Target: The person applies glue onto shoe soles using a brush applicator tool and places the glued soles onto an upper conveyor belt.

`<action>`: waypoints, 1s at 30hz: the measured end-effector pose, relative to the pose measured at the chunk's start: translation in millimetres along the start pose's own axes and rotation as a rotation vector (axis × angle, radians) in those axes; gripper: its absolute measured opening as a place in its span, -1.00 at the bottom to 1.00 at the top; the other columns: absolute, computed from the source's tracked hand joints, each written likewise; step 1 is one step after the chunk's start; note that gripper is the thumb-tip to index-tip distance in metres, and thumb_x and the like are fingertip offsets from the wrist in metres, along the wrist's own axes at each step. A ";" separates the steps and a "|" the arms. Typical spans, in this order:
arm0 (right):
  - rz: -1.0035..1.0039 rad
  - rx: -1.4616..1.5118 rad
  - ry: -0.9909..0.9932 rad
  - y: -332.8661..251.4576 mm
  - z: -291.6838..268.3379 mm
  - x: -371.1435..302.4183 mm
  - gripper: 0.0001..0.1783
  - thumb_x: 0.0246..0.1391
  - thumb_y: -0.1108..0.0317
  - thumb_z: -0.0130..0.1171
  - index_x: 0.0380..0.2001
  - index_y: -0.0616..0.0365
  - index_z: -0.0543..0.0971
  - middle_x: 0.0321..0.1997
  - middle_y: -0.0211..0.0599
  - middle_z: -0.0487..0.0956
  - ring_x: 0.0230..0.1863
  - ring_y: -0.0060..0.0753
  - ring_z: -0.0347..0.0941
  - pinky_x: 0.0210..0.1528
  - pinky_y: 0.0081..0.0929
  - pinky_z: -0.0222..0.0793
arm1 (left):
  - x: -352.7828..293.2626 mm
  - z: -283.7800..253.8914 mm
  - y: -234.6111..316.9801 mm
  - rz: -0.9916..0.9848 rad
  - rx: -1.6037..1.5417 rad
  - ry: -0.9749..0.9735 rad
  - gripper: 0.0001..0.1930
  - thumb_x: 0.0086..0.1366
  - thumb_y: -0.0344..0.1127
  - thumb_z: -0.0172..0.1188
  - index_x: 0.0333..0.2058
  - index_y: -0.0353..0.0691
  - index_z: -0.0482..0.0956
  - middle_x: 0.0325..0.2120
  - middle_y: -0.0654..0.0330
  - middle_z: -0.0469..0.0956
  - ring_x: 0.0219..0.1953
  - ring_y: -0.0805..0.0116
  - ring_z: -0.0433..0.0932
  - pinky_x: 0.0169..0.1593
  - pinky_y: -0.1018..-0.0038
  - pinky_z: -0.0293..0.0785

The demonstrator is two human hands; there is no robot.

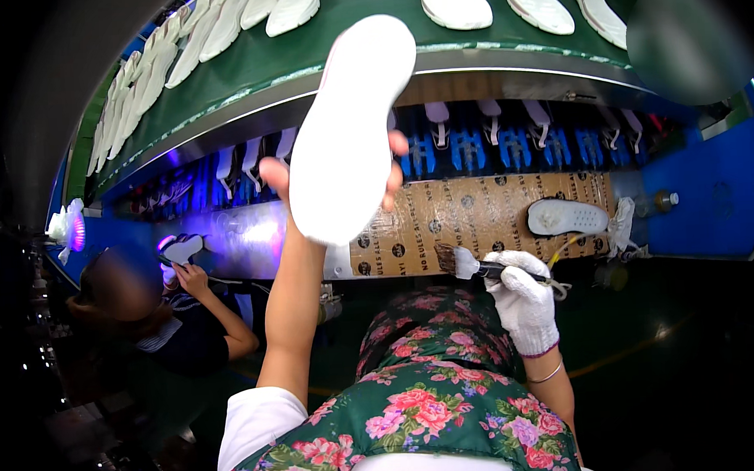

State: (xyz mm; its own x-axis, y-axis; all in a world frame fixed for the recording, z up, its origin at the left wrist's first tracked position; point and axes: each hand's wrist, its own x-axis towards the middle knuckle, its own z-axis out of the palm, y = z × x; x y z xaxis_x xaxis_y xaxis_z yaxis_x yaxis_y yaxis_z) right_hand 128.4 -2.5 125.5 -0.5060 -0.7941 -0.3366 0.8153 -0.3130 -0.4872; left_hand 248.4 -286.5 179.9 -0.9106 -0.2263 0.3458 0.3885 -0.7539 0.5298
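At lower left a co-worker's hand (192, 277) grips another sole. In the upper centre the bare left hand (333, 183) clasps a white foam shoe sole (351, 127) upright, fingers curled round its edges. Right of centre, the white-gloved right hand (523, 301) pinches a dark-handled bristle brush (479, 267), beneath a cardboard-lined ledge (469, 215).

Your bare left hand (324, 175) holds a white foam shoe sole (349, 127) raised before the green conveyor belt (302, 49) carrying more white soles. Your white-gloved right hand (523, 301) grips a dark-handled brush (479, 266). Another white sole (566, 217) lies on the brown cardboard-covered bench (469, 215).
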 end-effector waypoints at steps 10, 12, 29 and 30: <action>0.023 -0.230 0.131 34.2 -11.8 16.3 -0.74 0.00 0.60 0.21 -0.18 0.39 0.60 -0.16 -0.03 0.63 -0.28 -0.31 0.57 -0.29 -0.58 0.46 | 115.2 -43.4 28.3 0.281 -0.649 0.495 -0.33 0.51 0.05 -0.40 0.37 -0.33 -0.21 0.36 -0.30 -0.20 0.37 -0.28 -0.02 0.36 -0.04 0.16; 0.028 -0.230 0.139 39.7 -13.5 16.4 -0.74 0.01 0.59 0.22 -0.17 0.41 0.59 -0.20 -0.03 0.64 -0.30 -0.32 0.57 -0.29 -0.57 0.47 | 124.5 -56.4 38.6 0.256 -0.790 0.479 -0.34 0.52 -0.02 -0.40 0.35 -0.44 -0.22 0.35 -0.30 -0.13 0.38 -0.22 -0.02 0.35 -0.04 0.17; 0.133 -0.339 0.114 58.8 -3.8 16.4 -0.75 0.02 0.56 0.29 -0.18 0.38 0.63 -0.29 -0.15 0.67 -0.36 -0.44 0.59 -0.33 -0.63 0.47 | 71.0 -151.6 181.7 0.339 2.158 0.941 -0.69 0.19 -0.32 0.25 -0.15 -0.42 0.60 -0.19 0.09 0.65 -0.26 0.32 0.60 -0.03 0.44 0.47; 0.133 -0.348 0.115 61.2 -2.9 17.3 -0.75 0.02 0.56 0.29 -0.18 0.37 0.63 -0.28 -0.15 0.67 -0.36 -0.44 0.59 -0.33 -0.63 0.46 | 72.8 -159.2 185.2 0.511 2.423 0.790 -0.68 0.17 -0.32 0.28 -0.14 -0.41 0.60 -0.19 0.13 0.65 -0.24 0.32 0.60 -0.02 0.46 0.46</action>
State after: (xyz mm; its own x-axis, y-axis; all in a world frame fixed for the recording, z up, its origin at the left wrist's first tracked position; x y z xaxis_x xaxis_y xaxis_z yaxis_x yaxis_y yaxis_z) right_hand 168.7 -33.9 87.5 -0.4470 -0.7463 -0.4933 0.7414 -0.0005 -0.6711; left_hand 231.6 -540.8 179.9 -0.4198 -0.5311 0.7360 -0.5694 0.7856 0.2421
